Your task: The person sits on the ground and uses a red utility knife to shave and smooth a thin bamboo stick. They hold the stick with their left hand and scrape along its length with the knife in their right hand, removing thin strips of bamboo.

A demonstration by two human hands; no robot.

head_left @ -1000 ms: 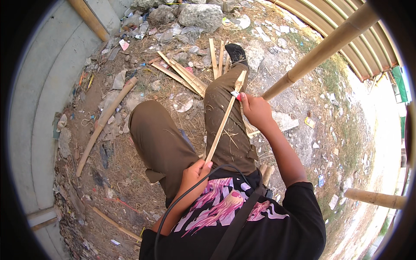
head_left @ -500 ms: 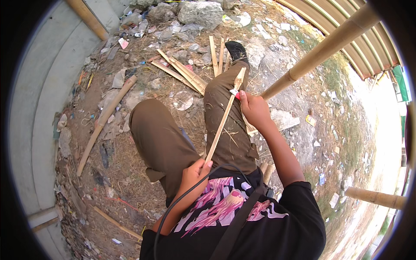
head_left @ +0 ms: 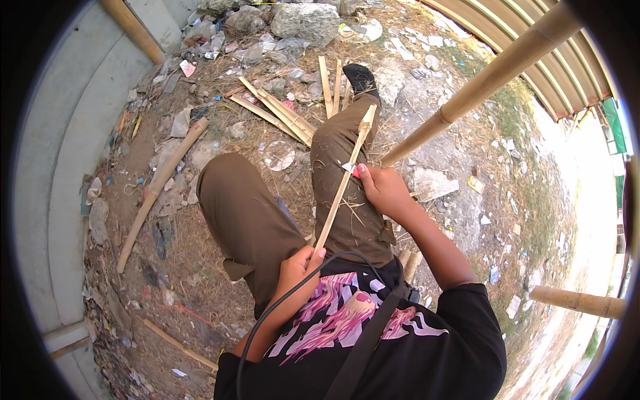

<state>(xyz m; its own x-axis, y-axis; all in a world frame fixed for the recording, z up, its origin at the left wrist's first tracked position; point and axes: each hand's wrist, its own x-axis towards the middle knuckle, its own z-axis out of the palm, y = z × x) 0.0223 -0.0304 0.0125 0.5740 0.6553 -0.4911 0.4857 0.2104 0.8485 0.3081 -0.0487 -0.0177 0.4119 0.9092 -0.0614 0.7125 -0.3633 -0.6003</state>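
A long, pale bamboo strip (head_left: 339,198) slants across my right thigh, its wider, notched tip lying past the knee. Near my waist, the fingers of my left hand (head_left: 297,272) are closed around its lower end. My right hand (head_left: 388,190) is closed on a small knife with a red handle (head_left: 355,172), most of which my fingers cover. Its short, light-coloured blade rests against the strip around the middle. Thin shavings (head_left: 353,208) cling to the brown trousers beneath.
Split bamboo pieces (head_left: 280,110) lie beyond my knees. A bamboo pole (head_left: 477,87) slopes down at the right; another bamboo length (head_left: 160,190) lies on the littered ground at left. Rocks (head_left: 305,22) sit at the far side. A grey wall (head_left: 70,167) stands left. A black cable (head_left: 287,293) crosses my left forearm.
My right hand has slid the knife down the strip, closer to my body. The left hand keeps its hold in about the same place.
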